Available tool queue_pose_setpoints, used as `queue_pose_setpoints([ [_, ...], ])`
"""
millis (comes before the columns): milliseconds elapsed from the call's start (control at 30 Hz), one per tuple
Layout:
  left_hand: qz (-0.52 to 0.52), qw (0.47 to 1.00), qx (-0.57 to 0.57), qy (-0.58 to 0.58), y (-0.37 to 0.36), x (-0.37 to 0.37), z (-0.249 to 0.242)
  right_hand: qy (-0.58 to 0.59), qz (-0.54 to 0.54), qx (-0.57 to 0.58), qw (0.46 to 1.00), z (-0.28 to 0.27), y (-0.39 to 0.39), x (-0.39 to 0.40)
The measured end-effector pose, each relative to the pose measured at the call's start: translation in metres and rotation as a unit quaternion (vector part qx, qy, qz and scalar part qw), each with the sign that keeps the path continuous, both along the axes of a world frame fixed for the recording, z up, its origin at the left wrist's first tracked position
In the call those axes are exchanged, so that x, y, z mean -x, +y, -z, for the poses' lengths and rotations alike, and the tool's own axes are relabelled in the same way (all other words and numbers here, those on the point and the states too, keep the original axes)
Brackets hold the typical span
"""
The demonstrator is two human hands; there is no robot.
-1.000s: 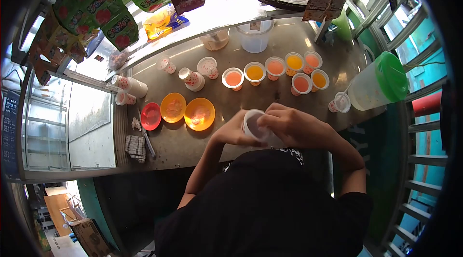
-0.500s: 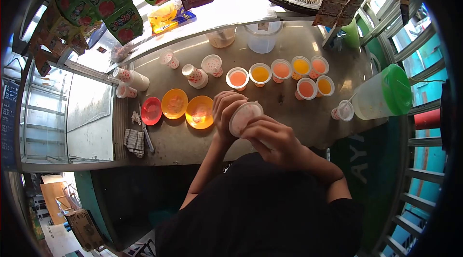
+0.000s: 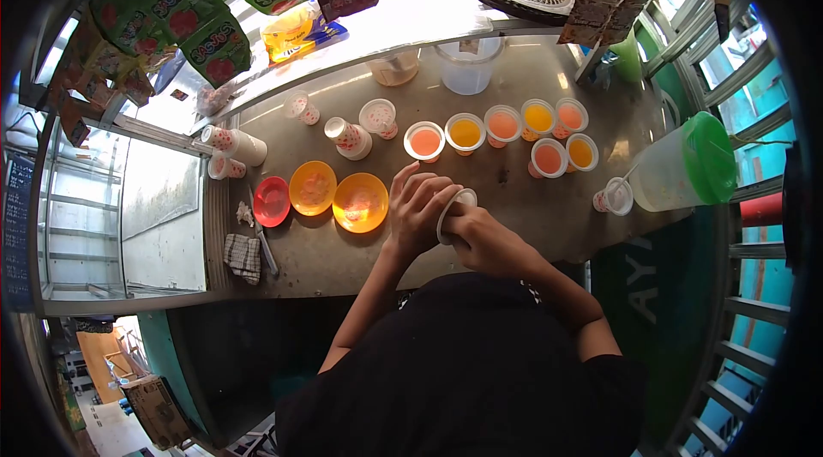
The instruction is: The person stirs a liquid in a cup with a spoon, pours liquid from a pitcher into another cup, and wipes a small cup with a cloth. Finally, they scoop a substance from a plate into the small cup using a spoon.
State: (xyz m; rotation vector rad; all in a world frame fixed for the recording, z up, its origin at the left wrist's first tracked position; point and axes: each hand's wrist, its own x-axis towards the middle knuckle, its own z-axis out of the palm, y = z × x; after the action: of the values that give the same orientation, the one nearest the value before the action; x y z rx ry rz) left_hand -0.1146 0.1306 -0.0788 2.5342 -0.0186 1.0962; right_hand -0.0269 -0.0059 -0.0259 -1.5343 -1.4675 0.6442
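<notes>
Orange bowl (image 3: 360, 202) is just beside the left hand (image 3: 417, 213), which is wrapped round a cup (image 3: 464, 199) above the counter (image 3: 549, 221), near its front edge; one finger's close to a peach drink (image 3: 424, 141), so a careless swing could tip it; right hand (image 3: 487, 240) meets the left, fingers seemingly inside the rim, can't tell if gripping; squeezing might buckle it; roomiest bit's rightward, short of the pitcher (image 3: 669, 170)

Single head-worn cam, facing forward and tipped steeply down over the black shirt (image 3: 454, 371) and counter (image 3: 334, 260). It's pretty close to the left hand (image 3: 418, 210) and right hand (image 3: 489, 240), both around mid-frame (lens is super wide btw, corners go full black).
</notes>
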Motion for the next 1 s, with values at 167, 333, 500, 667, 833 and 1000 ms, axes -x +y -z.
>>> queue_pose_setpoints([
  [167,-0.027,0.999,0.045,-0.017,0.002,0.0,0.003,0.062,0.027,-0.083,0.994,-0.004,-0.011,0.003],
  [333,-0.03,0.999,0.02,-0.023,-0.028,-0.006,0.002,0.203,0.083,0.034,0.975,0.008,-0.008,0.008],
  [500,-0.103,0.966,-0.184,-0.153,-0.015,-0.008,0.009,0.446,0.045,0.041,0.893,0.015,-0.014,0.0],
  [667,-0.144,0.971,-0.054,-0.185,-0.002,-0.014,0.013,0.445,0.064,0.01,0.893,-0.017,-0.019,0.006],
  [833,-0.131,0.982,-0.042,-0.132,-0.047,-0.014,0.02,0.631,0.085,-0.021,0.771,0.026,-0.01,0.01],
  [1000,-0.049,0.982,0.164,-0.074,-0.04,-0.013,0.041,0.248,0.268,-0.13,0.922,0.025,-0.02,-0.022],
])
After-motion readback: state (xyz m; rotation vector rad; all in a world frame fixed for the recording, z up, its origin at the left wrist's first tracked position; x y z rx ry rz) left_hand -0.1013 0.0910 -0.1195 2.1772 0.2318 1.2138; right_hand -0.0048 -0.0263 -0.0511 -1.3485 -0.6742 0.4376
